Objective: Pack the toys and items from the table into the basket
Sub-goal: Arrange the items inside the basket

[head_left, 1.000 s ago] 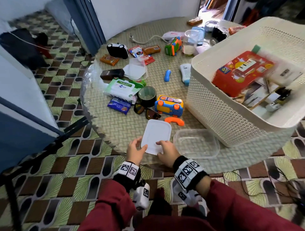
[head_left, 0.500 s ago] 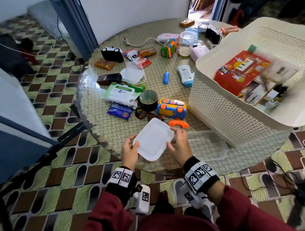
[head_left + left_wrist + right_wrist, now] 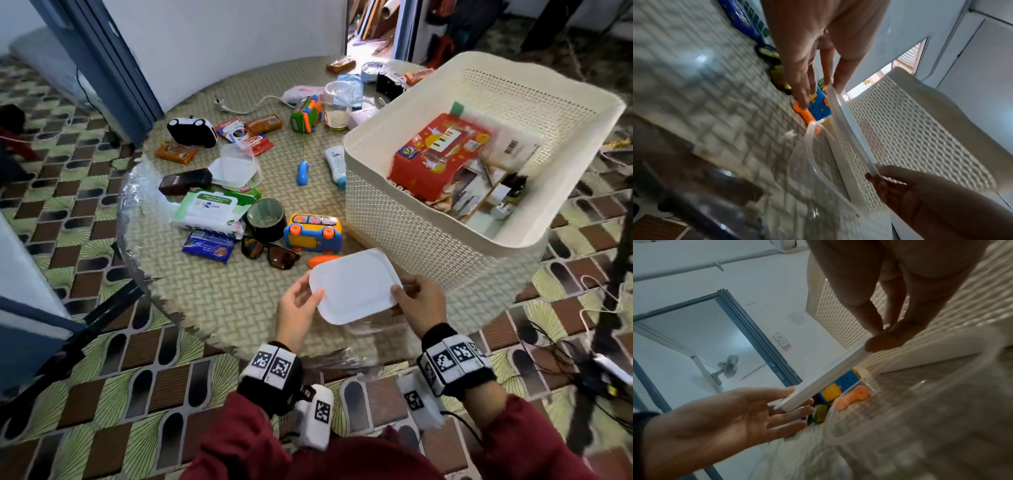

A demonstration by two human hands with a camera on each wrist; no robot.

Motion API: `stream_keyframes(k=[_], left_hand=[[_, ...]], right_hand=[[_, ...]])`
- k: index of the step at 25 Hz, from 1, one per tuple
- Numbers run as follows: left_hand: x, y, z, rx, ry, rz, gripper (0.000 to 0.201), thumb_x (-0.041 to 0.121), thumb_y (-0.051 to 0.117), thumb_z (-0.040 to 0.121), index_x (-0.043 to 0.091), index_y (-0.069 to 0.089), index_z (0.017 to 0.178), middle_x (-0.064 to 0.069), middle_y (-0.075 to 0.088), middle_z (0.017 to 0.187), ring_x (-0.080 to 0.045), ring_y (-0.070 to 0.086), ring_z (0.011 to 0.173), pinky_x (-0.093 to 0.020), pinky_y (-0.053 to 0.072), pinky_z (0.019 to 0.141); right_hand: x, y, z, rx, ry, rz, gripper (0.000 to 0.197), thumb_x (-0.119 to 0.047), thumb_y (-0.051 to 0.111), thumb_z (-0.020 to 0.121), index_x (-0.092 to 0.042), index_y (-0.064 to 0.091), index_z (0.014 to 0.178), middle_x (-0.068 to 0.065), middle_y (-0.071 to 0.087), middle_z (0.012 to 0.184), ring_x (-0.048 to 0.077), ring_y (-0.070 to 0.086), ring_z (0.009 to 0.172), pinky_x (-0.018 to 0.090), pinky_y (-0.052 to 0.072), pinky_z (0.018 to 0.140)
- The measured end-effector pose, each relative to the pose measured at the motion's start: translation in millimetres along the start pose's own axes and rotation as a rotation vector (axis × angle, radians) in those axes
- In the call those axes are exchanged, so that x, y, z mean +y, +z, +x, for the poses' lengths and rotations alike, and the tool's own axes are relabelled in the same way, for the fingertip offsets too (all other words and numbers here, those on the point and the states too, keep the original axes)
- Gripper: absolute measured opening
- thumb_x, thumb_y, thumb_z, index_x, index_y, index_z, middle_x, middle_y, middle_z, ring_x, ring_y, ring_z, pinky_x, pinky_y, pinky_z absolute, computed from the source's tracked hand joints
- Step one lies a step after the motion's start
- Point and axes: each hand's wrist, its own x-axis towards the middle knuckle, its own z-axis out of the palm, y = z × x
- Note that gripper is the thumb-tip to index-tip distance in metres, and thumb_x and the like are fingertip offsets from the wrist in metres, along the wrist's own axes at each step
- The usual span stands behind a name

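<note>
Two hands hold a thin, flat white lid [image 3: 356,286] with rounded corners above a clear plastic tub [image 3: 818,164] near the table's [image 3: 205,301] front edge, beside the cream lattice basket [image 3: 428,236]. The left hand [image 3: 296,310] pinches the lid's left edge, thumb on top, fingers stretched underneath. The right hand [image 3: 419,306] pinches the right edge between thumb and fingertips. A second ago the lid lay flat on the woven mat; it is now raised, tilted and carried rightward over the tub.
</note>
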Motion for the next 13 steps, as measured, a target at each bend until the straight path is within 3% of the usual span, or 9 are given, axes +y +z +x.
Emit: stream_keyframes(k=[3, 6, 9, 11, 13], left_hand=[[-15.5, 23.6, -3.6, -0.079, -0.006, 0.160, 0.056, 0.001, 0.061, 0.089, 0.006, 0.041, 0.141, 0.000, 0.041, 0.144, -0.017, 0.041, 0.133, -0.042, 0.034, 0.112], [-27.8, 37.2, -7.6, -0.134, -0.060, 0.229, 0.072, 0.004, 0.063, 0.087, 0.010, 0.027, 0.148, -0.005, 0.030, 0.153, -0.022, 0.034, 0.138, -0.048, 0.032, 0.112], [-25.4, 46.8, -15.1, -0.164, -0.075, 0.286, 0.067, -0.013, 0.050, 0.090, 0.004, 0.023, 0.148, -0.007, 0.018, 0.157, -0.020, 0.024, 0.144, -0.034, 0.029, 0.113], [-28.6, 47.3, -14.5, -0.114, -0.060, 0.314, 0.061, -0.015, 0.046, 0.091, 0.002, 0.027, 0.147, -0.010, 0.030, 0.153, -0.021, 0.030, 0.141, -0.020, 0.032, 0.104], [-30.6, 45.7, -15.3, -0.069, -0.041, 0.312, 0.059, -0.014, 0.045, 0.091, 0.001, 0.030, 0.146, -0.013, 0.039, 0.148, -0.022, 0.038, 0.136, -0.017, 0.035, 0.098]], right_hand=[[18.0, -24.1, -1.1, 0.020, -0.055, -0.236, 0.018, -0.006, 0.062, 0.085, 0.001, 0.068, 0.101, 0.019, 0.067, 0.092, 0.033, 0.064, 0.081, 0.041, 0.053, 0.080], [32.3, -32.1, -3.1, 0.011, -0.057, -0.290, 0.028, -0.001, 0.062, 0.081, 0.001, 0.065, 0.109, 0.023, 0.059, 0.106, 0.035, 0.059, 0.094, 0.035, 0.048, 0.086], [33.1, -37.3, -9.0, -0.019, -0.040, -0.166, 0.038, 0.004, 0.060, 0.082, 0.002, 0.056, 0.119, 0.019, 0.063, 0.114, 0.031, 0.060, 0.098, 0.032, 0.047, 0.084], [34.5, -40.6, -9.1, -0.073, -0.075, -0.141, 0.052, 0.006, 0.063, 0.079, -0.001, 0.050, 0.129, 0.016, 0.062, 0.118, 0.031, 0.060, 0.103, 0.033, 0.048, 0.086], [36.0, -43.2, -8.2, -0.139, -0.091, -0.175, 0.064, 0.005, 0.068, 0.076, -0.007, 0.046, 0.135, 0.015, 0.061, 0.120, 0.030, 0.059, 0.104, 0.030, 0.046, 0.084]])
